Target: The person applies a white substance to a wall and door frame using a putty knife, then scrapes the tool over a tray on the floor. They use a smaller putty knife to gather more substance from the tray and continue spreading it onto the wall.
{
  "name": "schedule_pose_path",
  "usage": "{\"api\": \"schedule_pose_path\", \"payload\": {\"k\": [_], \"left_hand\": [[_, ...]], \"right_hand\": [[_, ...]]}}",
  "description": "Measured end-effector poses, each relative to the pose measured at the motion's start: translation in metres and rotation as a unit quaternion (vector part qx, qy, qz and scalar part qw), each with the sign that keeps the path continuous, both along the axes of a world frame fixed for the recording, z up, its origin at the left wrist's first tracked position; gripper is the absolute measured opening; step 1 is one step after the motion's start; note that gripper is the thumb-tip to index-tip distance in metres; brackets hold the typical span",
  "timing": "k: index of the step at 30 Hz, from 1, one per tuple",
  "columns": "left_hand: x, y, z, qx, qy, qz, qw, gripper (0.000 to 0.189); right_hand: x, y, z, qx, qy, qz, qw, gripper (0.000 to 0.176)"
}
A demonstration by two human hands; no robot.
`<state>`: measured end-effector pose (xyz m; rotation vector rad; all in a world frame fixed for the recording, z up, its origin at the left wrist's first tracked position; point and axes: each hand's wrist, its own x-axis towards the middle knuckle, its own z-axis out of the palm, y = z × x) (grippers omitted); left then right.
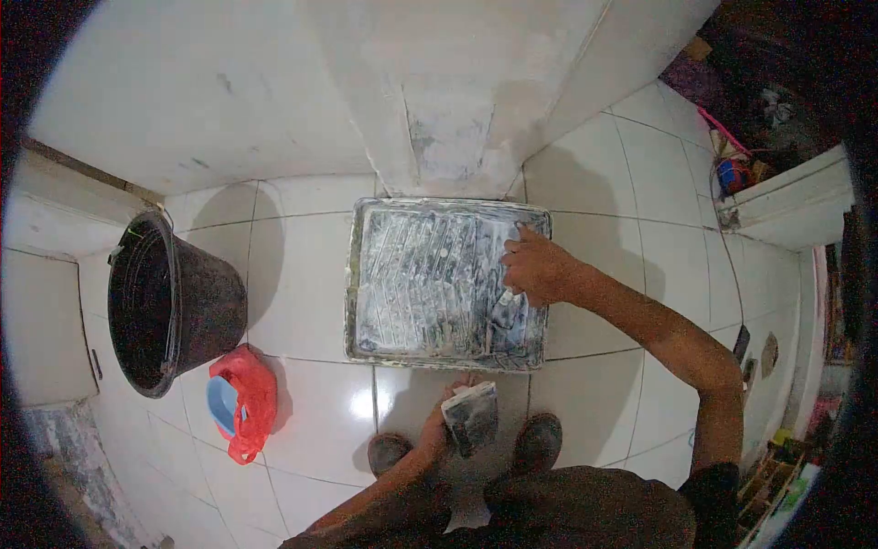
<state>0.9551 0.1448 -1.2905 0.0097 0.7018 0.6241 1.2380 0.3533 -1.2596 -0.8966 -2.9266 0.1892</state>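
Note:
A dark paint tray (416,284) smeared with white lies on the tiled floor against the base of the wall. My right hand (541,265) is over the tray's right part, fingers bent; what it holds, if anything, is too unclear to name. Near the tray's front edge, my left hand (439,423) grips a flat, dark tool (472,421) with a white-coated edge, held above the floor between my feet.
A large black bucket (206,297) stands at the left. In front of it sits a red plastic bag (261,393) with a light blue bowl (220,403). A white wall (457,82) rises behind the tray. Assorted items lie at the far right.

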Motion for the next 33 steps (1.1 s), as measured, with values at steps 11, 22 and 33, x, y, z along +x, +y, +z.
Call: {"api": "schedule_pose_path", "payload": {"k": [11, 22, 33], "left_hand": [[0.006, 0.002, 0.014, 0.006, 0.051, 0.005, 0.999, 0.061], [-0.020, -0.012, 0.030, -0.048, -0.012, 0.062, 0.997, 0.054], [-0.031, 0.021, 0.047, -0.093, 0.063, 0.097, 0.989, 0.053]], "right_hand": [[-0.032, -0.010, 0.012, -0.173, -0.171, 0.034, 0.969, 0.025], [0.012, 0.008, 0.072, -0.251, -0.002, -0.097, 0.963, 0.019], [0.014, -0.064, 0.109, -0.178, 0.443, -0.408, 0.778, 0.018]]}}
